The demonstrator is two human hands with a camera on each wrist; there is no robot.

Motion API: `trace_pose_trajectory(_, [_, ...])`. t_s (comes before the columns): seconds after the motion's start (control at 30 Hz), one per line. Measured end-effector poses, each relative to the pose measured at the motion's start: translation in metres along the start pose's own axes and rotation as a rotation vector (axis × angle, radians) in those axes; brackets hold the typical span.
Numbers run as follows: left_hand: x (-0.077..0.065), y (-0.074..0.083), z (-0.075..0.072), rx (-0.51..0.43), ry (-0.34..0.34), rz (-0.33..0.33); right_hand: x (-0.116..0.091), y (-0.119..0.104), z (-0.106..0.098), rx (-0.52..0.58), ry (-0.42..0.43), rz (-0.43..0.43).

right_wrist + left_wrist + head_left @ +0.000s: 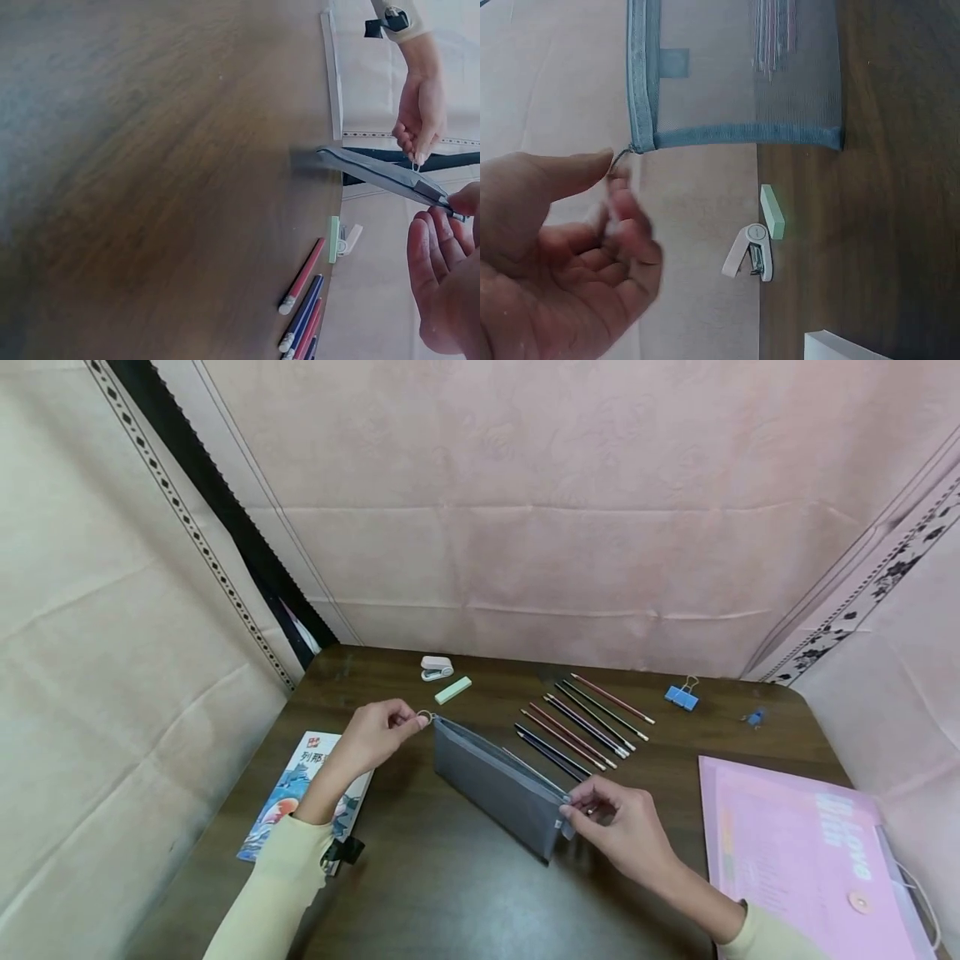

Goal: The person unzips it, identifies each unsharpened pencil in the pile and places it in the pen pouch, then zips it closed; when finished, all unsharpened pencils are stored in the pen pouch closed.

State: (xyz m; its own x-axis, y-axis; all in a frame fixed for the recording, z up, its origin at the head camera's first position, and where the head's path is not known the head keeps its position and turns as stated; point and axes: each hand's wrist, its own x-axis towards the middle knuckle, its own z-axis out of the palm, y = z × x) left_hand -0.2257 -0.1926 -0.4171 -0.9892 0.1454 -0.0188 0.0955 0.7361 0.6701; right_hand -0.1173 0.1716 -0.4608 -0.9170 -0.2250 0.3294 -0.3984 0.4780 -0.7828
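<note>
A grey mesh zipper pouch [491, 785] is held up lengthwise between both hands above the table. My left hand [378, 727] pinches the small ring [426, 716] at the pouch's left end between thumb and finger. At the opposite end, my right hand [618, 827] pinches the top corner beside the zipper. In the left wrist view, pencils [772, 37] show through the see-through mesh; they seem to lie beyond the pouch. Several pencils [573, 735] in dark, red and blue tones are spread on the table behind it.
A pale green eraser-like block [452, 690] and a white mini stapler [437, 667] sit at the back left. A blue binder clip [682, 695] and a small blue item [754, 717] are back right. Pink folder [787, 852] at right; illustrated booklet [288, 785] under my left forearm.
</note>
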Motion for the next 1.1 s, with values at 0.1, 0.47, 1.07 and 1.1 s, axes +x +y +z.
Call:
trace_pose_trajectory(0.1, [-0.004, 0.004, 0.004, 0.006, -0.083, -0.078, 0.0, 0.002, 0.002, -0.003, -0.001, -0.007])
trace_pose_trajectory(0.47, [-0.009, 0.037, 0.05, -0.365, -0.546, -0.067, 0.001, 0.004, 0.008, -0.047, -0.001, -0.09])
trace_pose_trajectory(1.07, [0.003, 0.038, 0.062, -0.5, -0.728, 0.012, 0.01, 0.01, 0.01, 0.033, -0.081, -0.004])
trace_pose_trajectory(1.1, [0.003, 0.038, 0.063, -0.504, -0.733, 0.006, 0.011, 0.011, 0.01, 0.046, -0.091, 0.011])
